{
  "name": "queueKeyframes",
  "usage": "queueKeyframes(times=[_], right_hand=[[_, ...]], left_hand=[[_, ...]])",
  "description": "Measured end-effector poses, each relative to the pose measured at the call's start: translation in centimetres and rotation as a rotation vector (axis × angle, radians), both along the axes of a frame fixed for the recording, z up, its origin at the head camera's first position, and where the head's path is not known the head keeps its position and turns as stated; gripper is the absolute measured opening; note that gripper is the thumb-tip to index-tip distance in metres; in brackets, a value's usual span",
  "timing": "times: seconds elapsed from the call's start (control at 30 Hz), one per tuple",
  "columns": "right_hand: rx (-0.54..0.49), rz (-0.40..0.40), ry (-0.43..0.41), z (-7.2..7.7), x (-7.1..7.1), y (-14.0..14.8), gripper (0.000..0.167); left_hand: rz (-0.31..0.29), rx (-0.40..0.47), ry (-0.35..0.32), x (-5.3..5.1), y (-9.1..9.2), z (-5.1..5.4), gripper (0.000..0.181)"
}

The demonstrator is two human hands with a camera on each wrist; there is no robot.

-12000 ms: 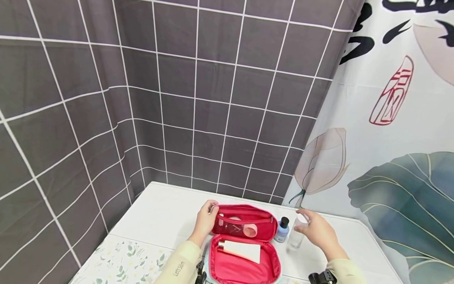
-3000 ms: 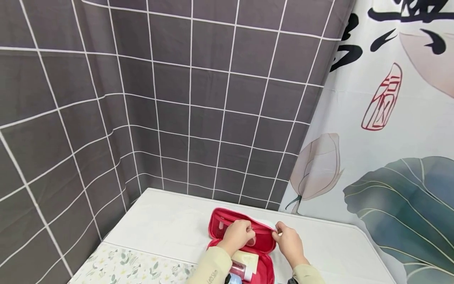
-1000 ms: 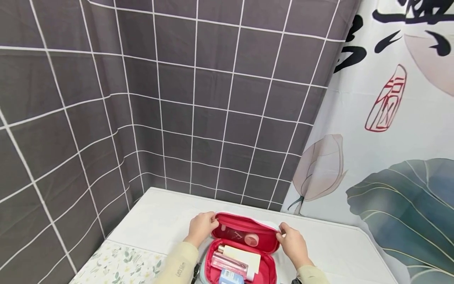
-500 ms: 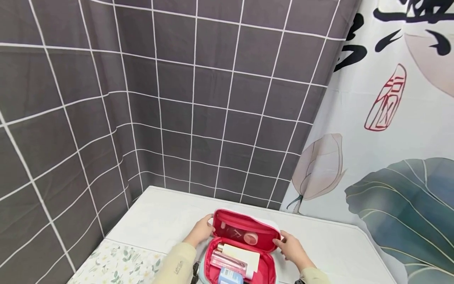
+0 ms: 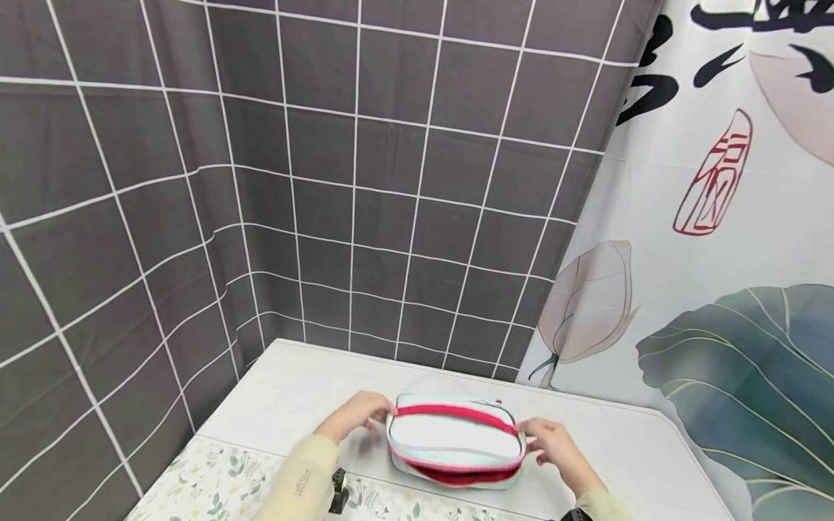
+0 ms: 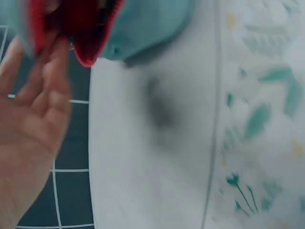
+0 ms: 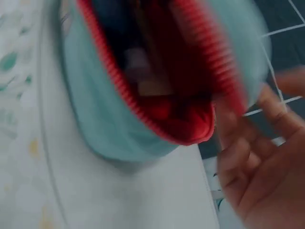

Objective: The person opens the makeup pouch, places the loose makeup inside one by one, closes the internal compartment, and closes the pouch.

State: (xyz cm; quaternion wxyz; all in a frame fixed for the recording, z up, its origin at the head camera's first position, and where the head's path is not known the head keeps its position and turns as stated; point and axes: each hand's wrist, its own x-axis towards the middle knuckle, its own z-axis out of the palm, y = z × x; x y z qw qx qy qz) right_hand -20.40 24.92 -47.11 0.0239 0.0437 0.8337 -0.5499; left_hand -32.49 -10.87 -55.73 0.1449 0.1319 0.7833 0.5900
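A pale blue toiletry bag [image 5: 456,440] with red trim and a red zipper stands on the table, its lid folded most of the way down. A gap shows along the front zipper. At the bag's left end, my left hand [image 5: 360,416] holds the lid's edge between thumb and fingers, also visible in the left wrist view. My right hand [image 5: 554,445] holds the lid's opposite end. In the right wrist view, the red lining [image 7: 190,119] shows through the gap, with dim contents inside that are too blurred to make out.
The bag stands on a white table [image 5: 313,383]. A floral-patterned strip [image 5: 228,470] covers its near side. Behind hangs a dark grey curtain [image 5: 391,217] with white grid lines, and a printed white curtain [image 5: 684,311] hangs at the right.
The lid has swung forward and down from upright, covering the tube, pink bottle and blue item inside. Both hands came with it. Twelve seconds ago the clear and blue bottles stood beside the bag.
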Motion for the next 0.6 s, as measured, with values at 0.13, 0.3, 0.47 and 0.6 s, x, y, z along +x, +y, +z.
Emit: queueKeyframes(times=[0.13,0.3,0.47,0.6], right_hand=[[0.255,0.013,-0.047,-1.7,0.2,-0.5,0.028],[0.386,0.002,-0.048,-2.1,-0.9,0.1,0.048],[0.405,0.018,0.042,-1.0,-3.3,1.2,0.042],[0.51,0.152,0.059,-1.0,-5.0,0.9,0.038]], left_hand=[[-0.063,-0.246,0.164,5.8,0.8,4.8,0.029],[-0.011,-0.486,0.311,6.5,3.2,8.4,0.052],[-0.189,-0.672,0.406,6.0,6.1,10.9,0.085],[-0.296,-0.901,0.424,6.9,8.4,11.1,0.093]])
